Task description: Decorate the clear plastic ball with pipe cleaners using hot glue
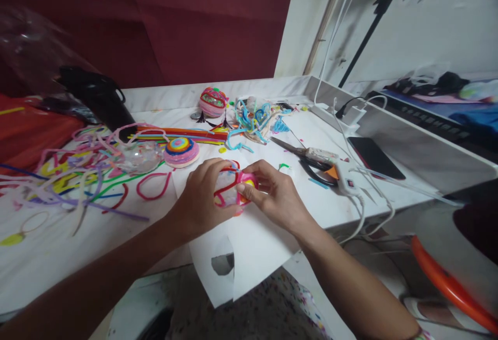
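My left hand (202,194) and my right hand (272,192) both grip a small round craft piece (233,187) wrapped in red and pink pipe cleaners, held just above a white paper sheet (252,246) at the table's front edge. The left fingers curl round its left side. My right thumb and fingers pinch its pink and yellow right end. A finished coiled rainbow disc (181,151) lies just behind the left hand.
Loose pipe cleaners (78,174) sprawl across the left of the white table (58,246). Scissors (307,155), a glue gun (344,176) with its cable and a dark phone (375,157) lie at right. A striped ball (212,102) and a black bag (99,98) sit behind.
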`<state>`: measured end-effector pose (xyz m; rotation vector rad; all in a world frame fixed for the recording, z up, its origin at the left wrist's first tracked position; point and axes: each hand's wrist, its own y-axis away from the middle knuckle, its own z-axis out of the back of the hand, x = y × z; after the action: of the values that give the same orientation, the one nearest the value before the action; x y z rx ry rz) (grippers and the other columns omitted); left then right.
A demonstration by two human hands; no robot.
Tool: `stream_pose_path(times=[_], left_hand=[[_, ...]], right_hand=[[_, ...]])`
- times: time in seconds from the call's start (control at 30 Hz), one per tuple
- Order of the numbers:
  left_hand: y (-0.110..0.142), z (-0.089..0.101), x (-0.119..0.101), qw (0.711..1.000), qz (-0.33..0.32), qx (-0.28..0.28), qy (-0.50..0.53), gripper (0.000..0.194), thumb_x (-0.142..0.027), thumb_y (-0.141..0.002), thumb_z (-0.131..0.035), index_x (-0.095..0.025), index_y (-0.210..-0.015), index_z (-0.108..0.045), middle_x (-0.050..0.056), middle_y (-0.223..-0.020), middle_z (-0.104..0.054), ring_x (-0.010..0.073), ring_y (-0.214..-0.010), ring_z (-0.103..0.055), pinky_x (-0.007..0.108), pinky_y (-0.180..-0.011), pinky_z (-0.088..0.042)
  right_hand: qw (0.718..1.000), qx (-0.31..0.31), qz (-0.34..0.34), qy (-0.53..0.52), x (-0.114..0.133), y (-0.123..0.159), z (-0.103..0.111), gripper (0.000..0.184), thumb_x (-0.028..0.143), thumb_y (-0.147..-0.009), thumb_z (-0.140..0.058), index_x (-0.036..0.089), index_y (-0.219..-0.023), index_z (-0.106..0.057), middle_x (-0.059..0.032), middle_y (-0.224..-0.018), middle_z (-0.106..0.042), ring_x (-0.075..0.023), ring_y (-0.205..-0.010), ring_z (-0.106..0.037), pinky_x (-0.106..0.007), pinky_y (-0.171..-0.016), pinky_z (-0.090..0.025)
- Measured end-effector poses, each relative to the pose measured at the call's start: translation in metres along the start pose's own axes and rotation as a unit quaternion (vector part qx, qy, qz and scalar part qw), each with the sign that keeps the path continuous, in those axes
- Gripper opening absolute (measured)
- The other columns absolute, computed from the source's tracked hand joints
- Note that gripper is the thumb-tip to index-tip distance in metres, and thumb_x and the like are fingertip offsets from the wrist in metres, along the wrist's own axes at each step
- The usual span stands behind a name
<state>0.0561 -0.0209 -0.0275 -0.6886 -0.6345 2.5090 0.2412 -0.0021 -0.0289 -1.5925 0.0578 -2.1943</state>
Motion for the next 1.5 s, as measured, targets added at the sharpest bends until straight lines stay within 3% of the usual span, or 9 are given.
stream_pose_path(times=[0.2, 0.6, 0.93, 1.07, 1.2, 1.5], left_hand=[[0.014, -0.003, 0.0, 0.997, 0.029, -0.042, -0.064, 0.075, -0.036, -0.059, -0.083, -0.025, -0.123, -0.046, 0.012, -0.124, -0.054, 0.0339, -0.117, -0.053, 0.053, -0.1, -0.045], [0.022, -0.005, 0.0, 0.998, 0.048, -0.019, -0.037, 0.068, -0.036, -0.073, -0.075, -0.026, -0.132, -0.044, 0.01, -0.128, -0.053, 0.0301, -0.121, -0.051, 0.049, -0.104, -0.043], [0.023, -0.001, -0.003, 0.999, 0.047, -0.003, 0.004, 0.054, -0.032, -0.087, -0.06, -0.024, -0.138, -0.042, 0.012, -0.137, -0.049, 0.027, -0.13, -0.044, 0.045, -0.11, -0.037], [0.027, -0.001, -0.008, 0.997, 0.069, -0.029, 0.01, 0.048, -0.032, -0.091, -0.054, -0.023, -0.136, -0.043, 0.012, -0.138, -0.047, 0.0255, -0.131, -0.045, 0.044, -0.109, -0.039], [0.032, -0.003, -0.016, 0.993, 0.092, -0.073, 0.002, 0.048, -0.033, -0.085, -0.062, -0.024, -0.13, -0.044, 0.013, -0.135, -0.049, 0.0285, -0.126, -0.047, 0.048, -0.102, -0.045], [0.021, -0.002, -0.02, 0.996, 0.012, -0.085, -0.025, 0.042, -0.024, -0.081, -0.066, -0.028, -0.118, -0.047, 0.008, -0.128, -0.055, 0.0271, -0.122, -0.052, 0.049, -0.105, -0.043]], right_hand=[[1.0, -0.019, -0.002, -0.013, 0.0, -0.001, -0.002, 0.017, 0.029, -0.079, -0.068, 0.021, -0.092, -0.061, -0.0025, -0.087, -0.069, -0.0175, -0.075, -0.064, -0.03, -0.066, -0.052], [1.0, -0.024, -0.01, -0.014, -0.001, -0.001, -0.003, 0.017, 0.031, -0.08, -0.065, 0.021, -0.092, -0.059, -0.0031, -0.087, -0.068, -0.0172, -0.074, -0.063, -0.031, -0.065, -0.051], [1.0, -0.021, -0.015, -0.003, -0.001, -0.001, -0.003, 0.017, 0.033, -0.081, -0.065, 0.022, -0.093, -0.058, -0.0016, -0.086, -0.067, -0.0171, -0.074, -0.063, -0.031, -0.066, -0.051], [0.999, -0.027, -0.018, 0.0, -0.001, -0.001, -0.004, 0.018, 0.033, -0.081, -0.065, 0.022, -0.093, -0.059, -0.002, -0.086, -0.067, -0.0172, -0.074, -0.062, -0.031, -0.066, -0.051], [0.999, -0.026, -0.019, -0.002, -0.001, 0.0, -0.004, 0.017, 0.033, -0.081, -0.065, 0.022, -0.093, -0.059, -0.0018, -0.087, -0.067, -0.0168, -0.074, -0.062, -0.031, -0.065, -0.05], [0.999, -0.03, -0.021, -0.006, 0.002, -0.001, -0.004, 0.017, 0.032, -0.079, -0.065, 0.022, -0.092, -0.059, -0.0018, -0.085, -0.068, -0.017, -0.072, -0.062, -0.03, -0.064, -0.05]])
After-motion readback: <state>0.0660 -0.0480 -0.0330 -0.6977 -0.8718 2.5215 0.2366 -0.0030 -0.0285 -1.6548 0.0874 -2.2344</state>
